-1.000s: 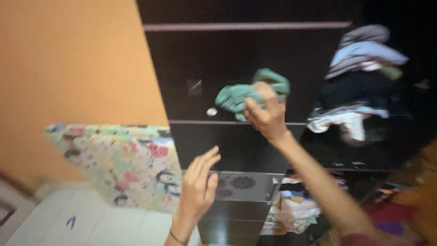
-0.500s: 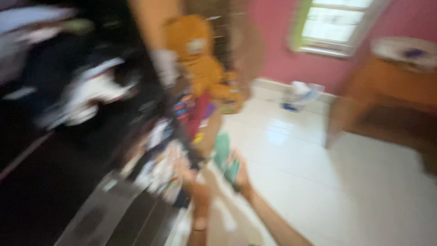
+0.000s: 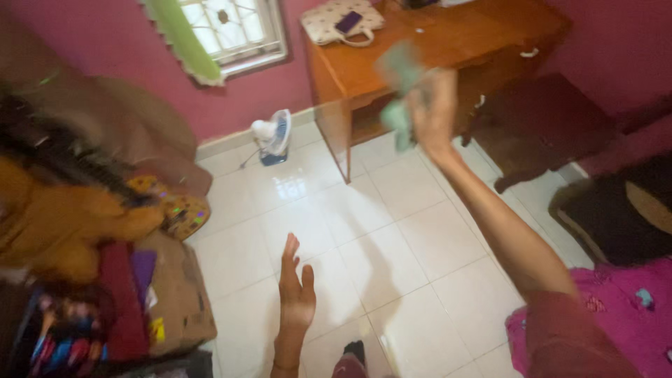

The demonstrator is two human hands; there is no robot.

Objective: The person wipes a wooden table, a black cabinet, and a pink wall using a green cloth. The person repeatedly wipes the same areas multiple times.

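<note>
Right hand (image 3: 432,105) raised, fingers closed round a bunched green cloth (image 3: 397,89), holding it off the floor; left hand (image 3: 295,290) open, flat, empty over the white tiles (image 3: 392,203)

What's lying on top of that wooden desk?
On the wooden desk lies a pale patterned bag with a dark phone-like thing on it. The right hand, holding a green cloth, covers part of the desktop.

Home bedroom: pink walls, white tiled floor (image 3: 392,231), wooden desk (image 3: 420,49), small fan (image 3: 273,136) left of desk, clothes piled far left
</note>
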